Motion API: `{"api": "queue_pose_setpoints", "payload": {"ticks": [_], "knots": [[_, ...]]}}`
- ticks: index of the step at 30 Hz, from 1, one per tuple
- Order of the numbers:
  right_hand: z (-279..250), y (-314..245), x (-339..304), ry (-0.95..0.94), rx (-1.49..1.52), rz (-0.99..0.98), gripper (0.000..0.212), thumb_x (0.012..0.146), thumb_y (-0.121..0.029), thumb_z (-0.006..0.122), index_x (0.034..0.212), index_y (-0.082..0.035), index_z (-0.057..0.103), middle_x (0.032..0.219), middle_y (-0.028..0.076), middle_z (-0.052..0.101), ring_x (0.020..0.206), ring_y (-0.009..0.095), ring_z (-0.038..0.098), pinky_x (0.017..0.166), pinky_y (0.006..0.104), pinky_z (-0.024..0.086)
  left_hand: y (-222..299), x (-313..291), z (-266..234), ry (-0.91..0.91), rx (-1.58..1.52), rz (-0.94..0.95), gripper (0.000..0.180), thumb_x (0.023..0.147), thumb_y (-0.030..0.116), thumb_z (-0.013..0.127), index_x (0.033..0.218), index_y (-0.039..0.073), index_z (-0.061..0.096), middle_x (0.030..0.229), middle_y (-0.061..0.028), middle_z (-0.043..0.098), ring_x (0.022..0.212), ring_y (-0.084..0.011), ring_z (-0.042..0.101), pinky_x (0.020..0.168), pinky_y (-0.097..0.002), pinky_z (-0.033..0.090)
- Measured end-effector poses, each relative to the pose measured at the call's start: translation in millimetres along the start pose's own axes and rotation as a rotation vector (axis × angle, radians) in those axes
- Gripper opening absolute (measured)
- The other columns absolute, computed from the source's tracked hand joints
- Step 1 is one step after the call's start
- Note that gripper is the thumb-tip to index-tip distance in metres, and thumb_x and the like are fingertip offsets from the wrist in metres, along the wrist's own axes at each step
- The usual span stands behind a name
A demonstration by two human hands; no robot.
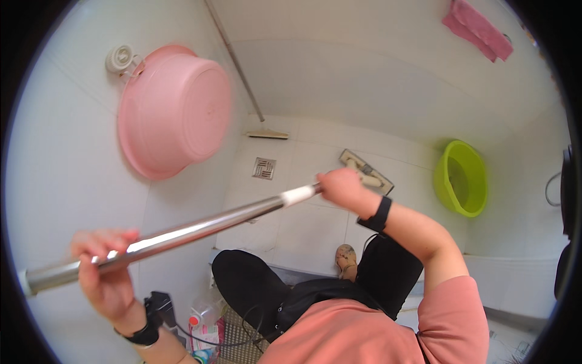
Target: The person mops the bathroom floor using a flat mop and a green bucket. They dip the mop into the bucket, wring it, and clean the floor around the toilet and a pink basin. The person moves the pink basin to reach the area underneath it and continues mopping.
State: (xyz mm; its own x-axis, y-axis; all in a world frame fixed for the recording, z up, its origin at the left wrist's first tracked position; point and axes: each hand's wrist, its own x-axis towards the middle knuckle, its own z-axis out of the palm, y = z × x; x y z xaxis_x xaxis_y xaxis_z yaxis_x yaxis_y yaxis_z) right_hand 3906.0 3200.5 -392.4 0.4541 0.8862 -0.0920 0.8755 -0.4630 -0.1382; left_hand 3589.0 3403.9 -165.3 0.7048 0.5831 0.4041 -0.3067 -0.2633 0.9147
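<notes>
A shiny metal mop pole point(200, 232) with a white band runs slantwise in front of me, its thick end at the far left. My left hand point(106, 267) is wrapped round it near that end, fingers over the top and thumb below. My right hand point(344, 189) grips the thinner part just past the white band. Right beyond it, a flat beige mop head point(368, 174) with dark edges is low by the tiled floor; my hand hides where it joins the pole.
A pink basin point(182, 112) hangs on the left wall. A squeegee point(267, 134) leans in the corner near a floor drain point(264, 168). At right stands a green basin point(461, 179). A pink cloth point(478, 29) hangs above; a clear bottle point(205, 309) stands lower left.
</notes>
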Motion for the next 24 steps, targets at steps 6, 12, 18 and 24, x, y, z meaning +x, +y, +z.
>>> {"api": "queue_pose_setpoints", "payload": {"ticks": [6,12,18,24], "knots": [[4.0,141.6,-45.9,0.09,-0.145,0.491,0.009,0.073,-0.018,0.061,0.08,-0.014,0.059,0.068,0.008,0.06,0.07,0.03,0.06,0.056,0.0434,0.046,-48.0,63.3,105.1,-0.25,-0.262,-0.175,0.017,0.085,0.008,0.047,0.099,0.001,0.052,0.106,-0.0209,0.058,0.101,-0.0261,0.057,0.086,-0.0341,0.048],[30.5,224.3,-57.3,0.257,-0.052,0.795,0.015,0.076,-0.022,0.063,0.087,-0.012,0.058,0.076,0.009,0.063,0.077,0.03,0.061,0.061,0.0436,0.048,-89.3,121.2,190.9,-0.375,-0.306,-0.277,0.018,0.088,0.011,0.047,0.102,0.002,0.053,0.111,-0.0147,0.058,0.106,-0.0197,0.055,0.088,-0.0299,0.046],[49.2,219.9,-25.2,0.294,-0.03,0.797,0.018,0.077,-0.022,0.064,0.088,-0.009,0.058,0.079,0.012,0.064,0.078,0.032,0.061,0.064,0.0443,0.049,-91.7,129.8,177.5,-0.325,-0.25,-0.204,0.017,0.086,0.011,0.049,0.1,0.002,0.054,0.106,-0.0147,0.06,0.101,-0.0198,0.058,0.085,-0.0301,0.048],[69.7,136.9,24.9,0.399,-0.003,0.563,0.011,0.079,-0.018,0.058,0.08,-0.007,0.059,0.069,0.014,0.061,0.07,0.033,0.06,0.06,0.0444,0.047,-72.2,75.2,94.6,-0.125,-0.11,-0.136,0.02,0.085,0.01,0.047,0.099,-0.002,0.055,0.1,-0.0163,0.062,0.097,-0.0217,0.06,0.085,-0.033,0.049]]}}
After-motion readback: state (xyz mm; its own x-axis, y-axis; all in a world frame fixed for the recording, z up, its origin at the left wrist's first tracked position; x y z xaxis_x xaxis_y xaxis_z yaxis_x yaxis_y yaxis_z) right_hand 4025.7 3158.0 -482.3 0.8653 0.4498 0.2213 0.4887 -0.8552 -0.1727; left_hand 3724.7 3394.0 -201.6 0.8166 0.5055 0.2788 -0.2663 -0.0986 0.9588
